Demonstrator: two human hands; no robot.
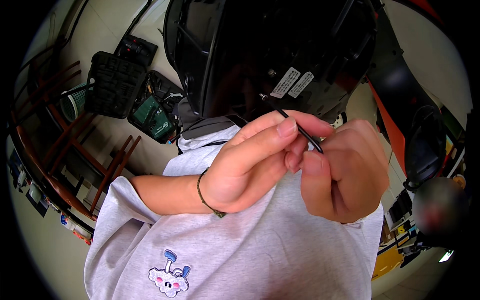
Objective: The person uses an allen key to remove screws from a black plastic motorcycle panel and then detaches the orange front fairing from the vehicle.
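Observation:
My left hand (260, 150) pinches a thin black rod, which looks like a hex key (303, 133), between thumb and fingers. At the rod's far end sits a small silver screw-like tip (263, 96). My right hand (347, 170) is curled closed, with its thumb and forefinger at the rod's near end. Beyond both hands stands a large glossy black shell (240, 50) with two white labels (292, 83) and a small metal fastener (271, 73). The silver tip shows in front of this shell, and I cannot tell whether they touch.
An open black tool case (116, 85) and a green-and-black box (153, 117) lie on the floor at left. A black power tool (136, 50) is beside them. Wooden chairs (75, 145) stand further left. Red and black bodywork (395, 100) rises at right.

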